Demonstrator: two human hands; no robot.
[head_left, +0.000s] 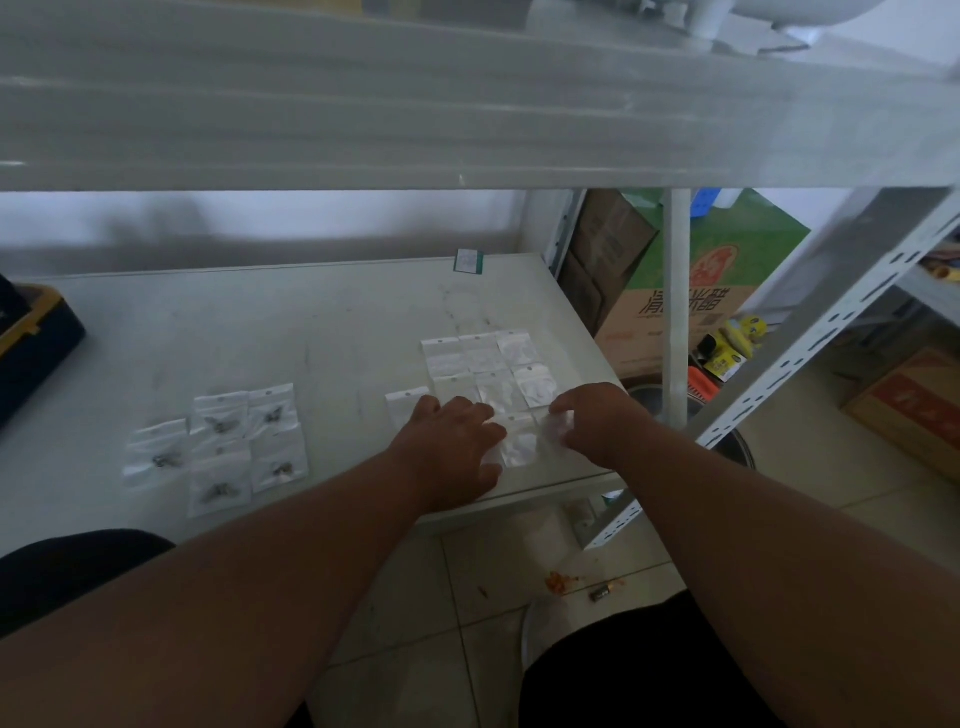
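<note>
View from above of a person seated at a white table (311, 332) under a pale shelf (467, 104). Near the table's front right corner, the right hand (597, 422) has its fingers curled and pinches a small clear bag (560, 430) by its edge, just above the table top; the bag is blurred and its contents cannot be told. Just beside it, the left hand (452, 441) lies palm down near the front edge with its fingers (480, 413) straight and spread wide, pressing on the nearest of the empty bags (488, 364). These flat bags lie in a neat grid that runs from the hands toward the right edge. Well apart, toward the front left of the table, lies a second group, the filled bags (234, 441), each with small dark parts inside. A dark toolbox (31, 358) with yellow trim sits at the left edge. A small green-edged card (468, 261) lies at the far edge. Cardboard boxes (691, 312) stand on the floor past the right edge.
</note>
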